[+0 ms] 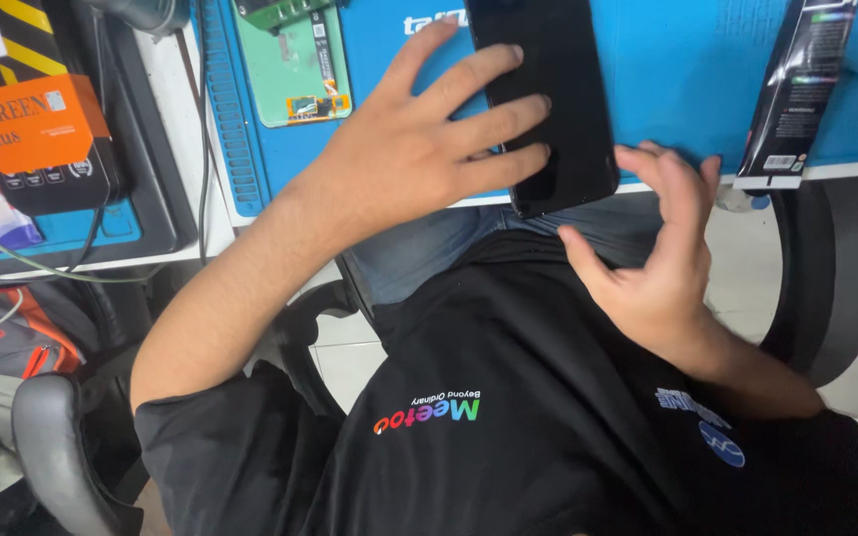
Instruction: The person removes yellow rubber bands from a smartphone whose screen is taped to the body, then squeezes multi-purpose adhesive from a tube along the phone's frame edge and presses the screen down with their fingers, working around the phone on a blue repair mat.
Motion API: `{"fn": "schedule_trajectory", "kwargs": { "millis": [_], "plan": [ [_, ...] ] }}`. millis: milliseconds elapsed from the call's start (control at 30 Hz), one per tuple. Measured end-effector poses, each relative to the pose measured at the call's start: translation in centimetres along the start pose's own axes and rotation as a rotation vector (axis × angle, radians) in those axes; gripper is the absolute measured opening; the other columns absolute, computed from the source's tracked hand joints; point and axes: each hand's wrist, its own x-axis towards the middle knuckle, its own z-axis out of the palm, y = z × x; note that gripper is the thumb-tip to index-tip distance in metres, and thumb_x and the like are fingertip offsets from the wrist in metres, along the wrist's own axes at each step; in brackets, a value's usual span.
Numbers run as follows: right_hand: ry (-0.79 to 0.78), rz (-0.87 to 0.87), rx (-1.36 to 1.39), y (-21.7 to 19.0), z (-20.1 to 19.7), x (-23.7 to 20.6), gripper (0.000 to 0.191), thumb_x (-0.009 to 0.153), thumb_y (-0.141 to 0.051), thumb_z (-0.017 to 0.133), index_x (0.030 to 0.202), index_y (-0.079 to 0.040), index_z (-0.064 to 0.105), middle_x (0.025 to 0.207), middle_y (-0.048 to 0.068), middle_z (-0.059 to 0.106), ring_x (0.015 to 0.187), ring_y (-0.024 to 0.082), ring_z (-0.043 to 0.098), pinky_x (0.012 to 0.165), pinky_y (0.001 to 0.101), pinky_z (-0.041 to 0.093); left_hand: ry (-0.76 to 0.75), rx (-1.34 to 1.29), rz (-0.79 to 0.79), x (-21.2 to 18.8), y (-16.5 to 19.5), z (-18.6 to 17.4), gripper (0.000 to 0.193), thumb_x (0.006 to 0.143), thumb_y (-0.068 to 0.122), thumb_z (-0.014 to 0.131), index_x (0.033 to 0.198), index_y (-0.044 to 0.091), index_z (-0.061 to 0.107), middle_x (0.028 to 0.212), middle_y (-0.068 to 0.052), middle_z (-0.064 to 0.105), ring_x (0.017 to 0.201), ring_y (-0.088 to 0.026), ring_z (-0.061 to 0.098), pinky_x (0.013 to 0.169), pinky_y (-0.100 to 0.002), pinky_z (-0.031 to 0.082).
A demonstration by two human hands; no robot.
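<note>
Left hand [404, 149] presses spread fingers on a black smartphone [548, 99]; right hand [662, 263] hovers open beside it. Orange-labelled black box [37, 114] far left, slim black package [796, 89] right.

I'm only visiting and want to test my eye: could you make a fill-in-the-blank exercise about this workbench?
1. The left hand lays its fingers on a phone whose colour is ____.
2. The phone lies partly on a work mat coloured ____.
3. The box with the orange label sits on the person's ____ side.
4. The right hand, fingers curled, holds ____.

Missing words: black; blue; left; nothing
</note>
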Motion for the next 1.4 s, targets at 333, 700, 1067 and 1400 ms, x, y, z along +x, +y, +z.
{"fn": "schedule_trajectory", "kwargs": {
  "millis": [333,700,1067,1400],
  "plan": [
    [-0.057,-0.457,-0.440,4.7,4.1,-2.9,0.081,0.094,-0.076,0.072,0.164,-0.047,0.041,0.174,0.022,-0.008,0.154,0.056,-0.011,0.120,0.0807,0.000,-0.021,-0.057,-0.171,0.3,3.6,0.4,0.051,0.090,0.041,0.078,0.131,0.014,0.066,0.151,-0.007,0.051,0.152,-0.034,0.037,0.125,-0.070,0.024],
    [-0.082,-0.403,-0.484,6.0,4.6,-3.7,0.078,0.099,-0.073,0.075,0.166,-0.047,0.042,0.175,0.023,-0.010,0.156,0.059,-0.015,0.121,0.0822,0.002,0.009,-0.079,-0.183,-0.3,3.7,1.3,0.049,0.089,0.038,0.080,0.129,0.015,0.066,0.148,-0.007,0.054,0.153,-0.033,0.039,0.122,-0.070,0.026],
    [0.025,-0.439,-0.379,4.0,2.5,-2.2,0.079,0.095,-0.084,0.064,0.156,-0.038,0.046,0.172,0.026,-0.005,0.154,0.055,-0.014,0.119,0.0820,-0.001,0.126,-0.127,-0.235,-0.5,3.3,0.8,0.039,0.105,0.046,0.068,0.132,0.018,0.067,0.152,-0.004,0.056,0.149,-0.032,0.043,0.122,-0.065,0.024],
    [-0.050,-0.425,-0.399,0.4,0.9,2.4,0.075,0.096,-0.084,0.062,0.154,-0.036,0.062,0.167,0.027,-0.006,0.145,0.060,-0.018,0.113,0.0873,-0.001,0.235,-0.180,-0.274,0.1,2.5,0.5,0.046,0.104,0.053,0.061,0.133,0.019,0.072,0.147,-0.003,0.061,0.144,-0.034,0.047,0.123,-0.060,0.024]
  ]
}}
